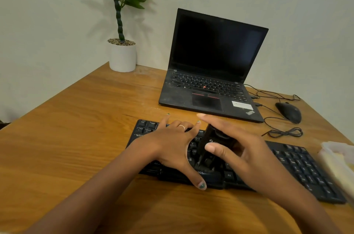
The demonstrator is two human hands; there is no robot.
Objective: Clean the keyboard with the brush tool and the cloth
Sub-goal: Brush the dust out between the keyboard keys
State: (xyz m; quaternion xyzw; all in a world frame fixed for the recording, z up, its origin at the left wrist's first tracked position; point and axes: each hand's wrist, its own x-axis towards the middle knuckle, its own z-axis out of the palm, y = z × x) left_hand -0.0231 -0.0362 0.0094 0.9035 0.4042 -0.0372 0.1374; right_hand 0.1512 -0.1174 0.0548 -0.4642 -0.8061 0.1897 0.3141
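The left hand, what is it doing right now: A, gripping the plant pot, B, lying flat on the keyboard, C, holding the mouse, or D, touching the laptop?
B: the left hand lies spread, fingers straight, on the keyboard, away from every other object.

— What lies where on the table (76, 119)?

— The keyboard (298, 164) lies nearest the person, running off to the right. Behind it stands the laptop (210, 73), open. The plant pot (122, 57) sits at the back left corner, left of the laptop.

— And the mouse (289, 112)?

— Right of the laptop, with its cable (283, 132) looped between it and the keyboard.

— The hands?

— The left hand (172, 143) rests flat on the keyboard's left part. The right hand (239, 149), just beside it, holds the brush tool (210, 147) down on the keys. A blurred container (339, 159) lies at the right edge.
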